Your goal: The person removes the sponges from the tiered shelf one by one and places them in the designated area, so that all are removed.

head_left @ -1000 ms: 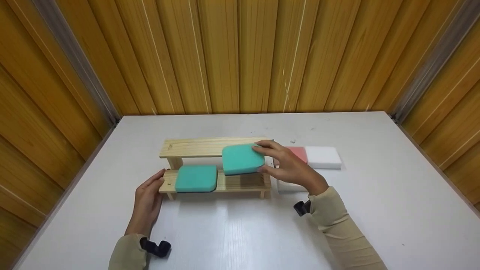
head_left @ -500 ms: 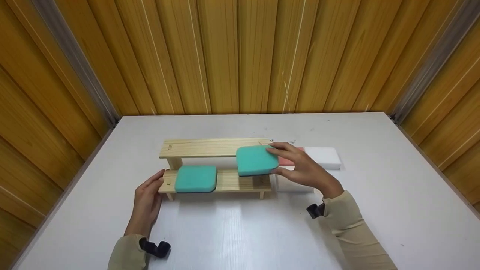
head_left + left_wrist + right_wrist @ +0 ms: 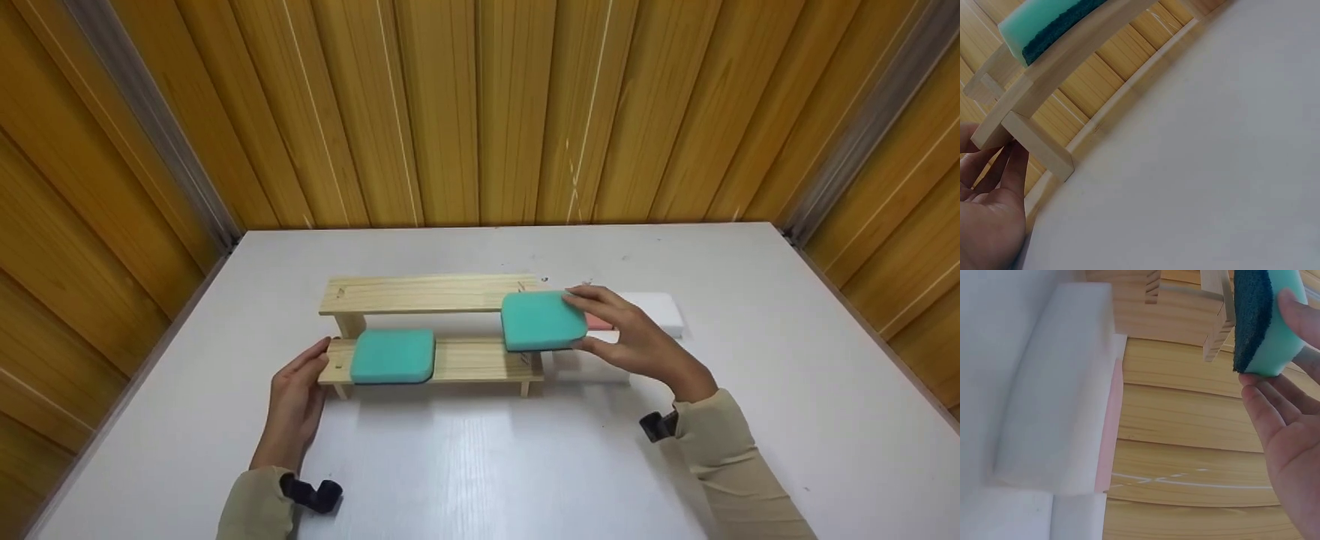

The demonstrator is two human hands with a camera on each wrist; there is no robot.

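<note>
A two-step wooden rack [image 3: 420, 294] stands on the white table. On the left of its lower step lies a green scouring sponge [image 3: 392, 355]. My left hand [image 3: 294, 401] grips the left end of that step; in the left wrist view its thumb is at the edge and its fingers [image 3: 1014, 169] reach underneath. My right hand [image 3: 649, 345] pinches a second green sponge [image 3: 544, 321] by its right side, raised over the rack's right end. The right wrist view shows this sponge's dark scouring layer [image 3: 1253, 318] apart from the wood.
Right of the rack lie white sponges [image 3: 660, 315] and a pink one [image 3: 598, 323], partly hidden by my right hand. The white table [image 3: 465, 465] ends at a wood-patterned wall [image 3: 480, 112] behind.
My right hand has carried the raised green sponge rightward, from above the middle of the lower step to the rack's right end. The left hand and the other green sponge have stayed put.
</note>
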